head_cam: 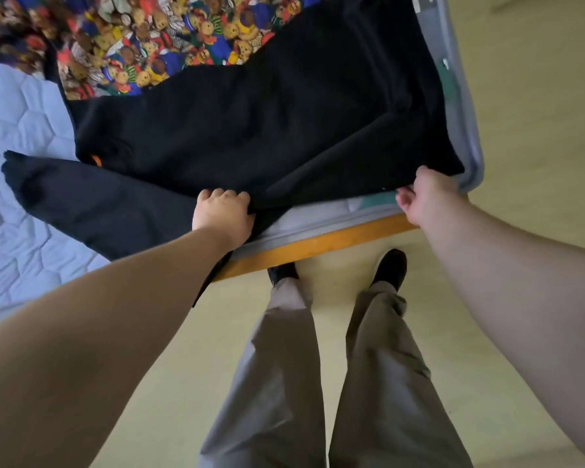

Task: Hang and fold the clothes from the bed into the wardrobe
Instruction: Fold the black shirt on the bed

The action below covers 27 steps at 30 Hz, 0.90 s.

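Legs (321,366) in grey trousers and dark shoes stood nearest, on the pale floor (520,231) just short of the bed's wooden frame (318,243).

Left hand (223,214) was closed on the near edge of the black garment (267,130), fabric bunched under its fingers. Right hand (426,194) was curled around the same edge near the mattress corner; pinch point sat under the cloth, but it read as gripping. Both grips were on the one hem line, well apart.

Garment lay spread flat on the quilted mattress (17,197), one sleeve (81,204) trailing off to the left. A small orange tab (95,160) showed near where the sleeve joined the body.

Judged step: laying out or squaring the garment before a fold, not hanging. Next move would call for keeping the edge taut between both hands, then carrying it up and over towards the far side without dragging the sleeve along.

Beyond it, a teddy-bear print fabric (142,45) lay partly under the black cloth; shirt or sheet, could not tell.

Hidden: wardrobe not in view, no hanger seen. The garment's far end ran out of frame at the top, so its type stayed unclear. Fabric over both sets of fingertips.
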Each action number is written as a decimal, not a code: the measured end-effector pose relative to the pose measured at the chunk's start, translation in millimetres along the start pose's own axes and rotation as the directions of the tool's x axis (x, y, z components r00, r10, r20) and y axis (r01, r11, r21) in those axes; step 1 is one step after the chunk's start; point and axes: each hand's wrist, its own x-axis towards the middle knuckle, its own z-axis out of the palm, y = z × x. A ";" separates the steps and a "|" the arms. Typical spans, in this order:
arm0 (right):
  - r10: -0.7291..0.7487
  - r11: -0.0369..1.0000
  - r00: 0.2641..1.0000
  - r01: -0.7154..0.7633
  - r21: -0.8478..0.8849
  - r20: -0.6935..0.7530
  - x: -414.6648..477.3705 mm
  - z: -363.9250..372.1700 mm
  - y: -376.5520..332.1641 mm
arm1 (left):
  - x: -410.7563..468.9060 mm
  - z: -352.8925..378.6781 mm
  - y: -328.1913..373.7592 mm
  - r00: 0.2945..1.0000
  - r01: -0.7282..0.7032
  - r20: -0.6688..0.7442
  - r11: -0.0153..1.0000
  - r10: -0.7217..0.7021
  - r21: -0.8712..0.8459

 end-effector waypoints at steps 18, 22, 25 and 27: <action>-0.530 0.815 0.818 0.418 -0.402 -0.223 -11.7 -26.6 11.9 | -46.7 40.6 86.6 0.993 -0.119 -0.023 0.992 0.118 -0.037; -0.593 0.637 0.805 0.444 -0.631 -0.032 -58.4 2.1 53.8 | -68.8 38.8 63.6 0.959 -0.076 -0.283 0.963 0.000 -0.257; -0.589 0.470 0.779 0.548 -0.692 0.217 -88.9 37.1 88.9 | -77.6 34.5 29.8 0.883 0.179 -0.302 0.852 -0.360 -0.492; -0.571 0.337 0.726 0.634 -0.696 0.385 -109.3 64.1 108.9 | -82.2 37.8 -2.5 0.782 0.351 -0.216 0.700 -0.584 -0.622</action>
